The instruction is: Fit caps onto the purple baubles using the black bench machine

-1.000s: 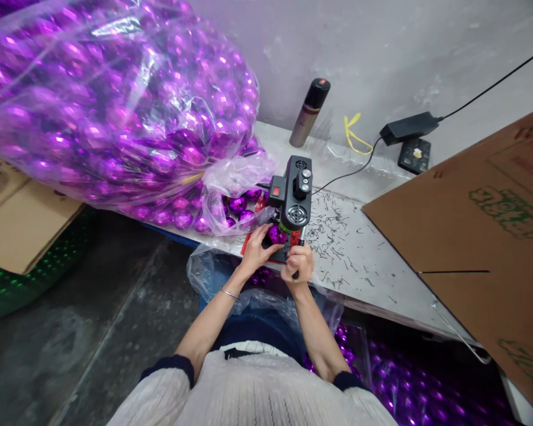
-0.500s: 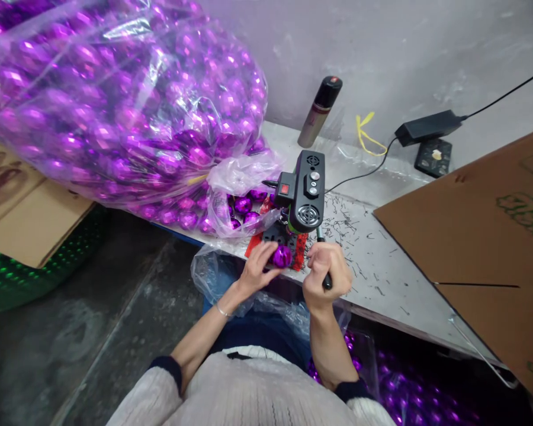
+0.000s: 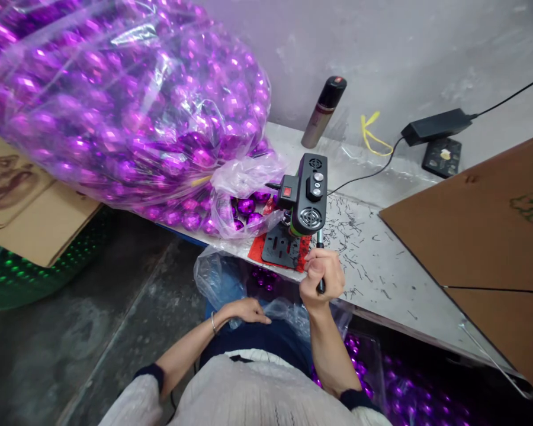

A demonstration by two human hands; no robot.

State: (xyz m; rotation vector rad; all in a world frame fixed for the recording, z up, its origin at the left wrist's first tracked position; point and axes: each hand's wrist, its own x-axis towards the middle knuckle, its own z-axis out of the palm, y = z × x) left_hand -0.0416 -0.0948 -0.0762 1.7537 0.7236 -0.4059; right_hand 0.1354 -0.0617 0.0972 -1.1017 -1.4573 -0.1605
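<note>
My right hand (image 3: 323,275) is wrapped round the black-gripped lever (image 3: 320,288) of a small bench drill press (image 3: 311,192). The press has a black head with round vents, knobs and a red switch. Its slotted black base plate (image 3: 281,248) lies bare on a red sheet (image 3: 256,248). My left hand (image 3: 247,310) is below the table edge, near my lap and beside clear plastic (image 3: 217,278). Its visible fingers are stretched out, with nothing seen in them. Several faceted purple balls (image 3: 246,206) lie in the open bag mouth left of the press.
A big clear bag of purple balls (image 3: 128,112) fills the left. A spray can (image 3: 324,112), yellow tie (image 3: 373,136) and power adapter (image 3: 437,127) lie along the wall. Dark shavings (image 3: 350,248) litter the table. A cardboard box (image 3: 479,248) stands right; more purple balls (image 3: 417,384) are below.
My left hand has moved from the base plate down toward my lap. The purple ball it held there is gone from the plate. My right hand stays on the lever.
</note>
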